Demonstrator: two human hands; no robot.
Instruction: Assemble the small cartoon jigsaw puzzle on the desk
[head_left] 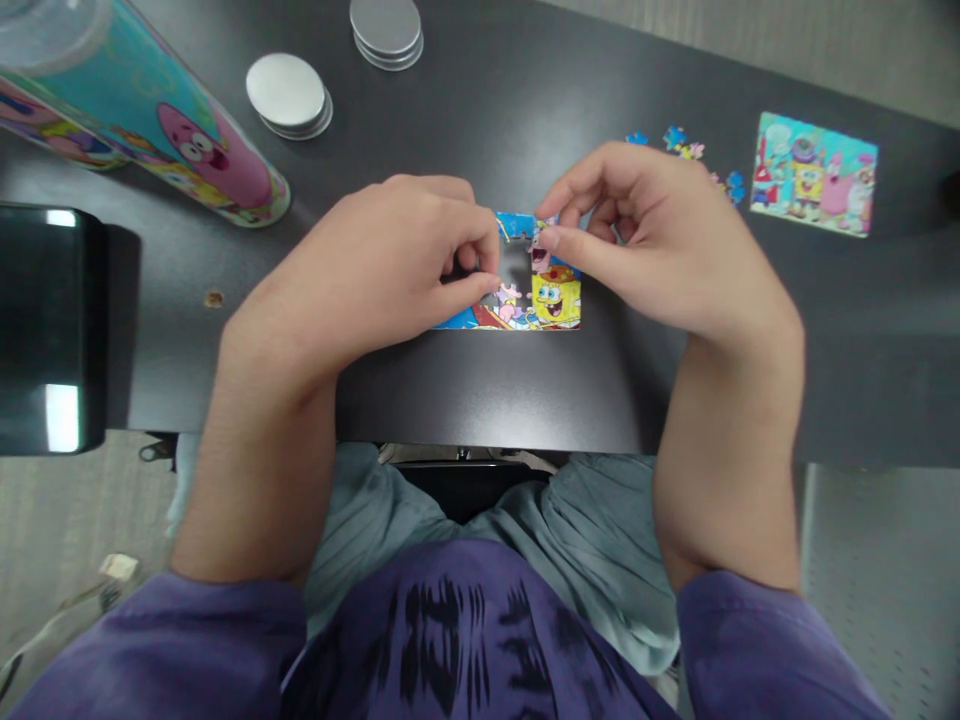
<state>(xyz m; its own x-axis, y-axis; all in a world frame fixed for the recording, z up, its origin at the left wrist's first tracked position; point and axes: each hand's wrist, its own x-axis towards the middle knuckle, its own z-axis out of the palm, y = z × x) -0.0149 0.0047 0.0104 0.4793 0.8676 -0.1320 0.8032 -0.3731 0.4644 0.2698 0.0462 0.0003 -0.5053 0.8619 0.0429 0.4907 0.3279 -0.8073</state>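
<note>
A partly assembled cartoon jigsaw puzzle (556, 298) lies on the dark table, with a gap in its middle where the tabletop shows. My left hand (405, 265) covers the puzzle's left part; its thumb and index finger are pinched at the left side of the gap, and whatever they hold is too small to make out. My right hand (637, 235) has thumb and index finger closed on a puzzle piece at the upper right of the puzzle, above the yellow character. Several loose pieces (675, 138) lie beyond my right hand, partly hidden by it.
A rectangular cartoon picture card (814, 175) lies at the right. Stacked round silver tins (286, 90) and another silver stack (386, 28) stand at the back left. A tall cartoon cylinder (180, 140) and a black glossy device (45, 330) occupy the left. The table's front edge (495, 443) is near my lap.
</note>
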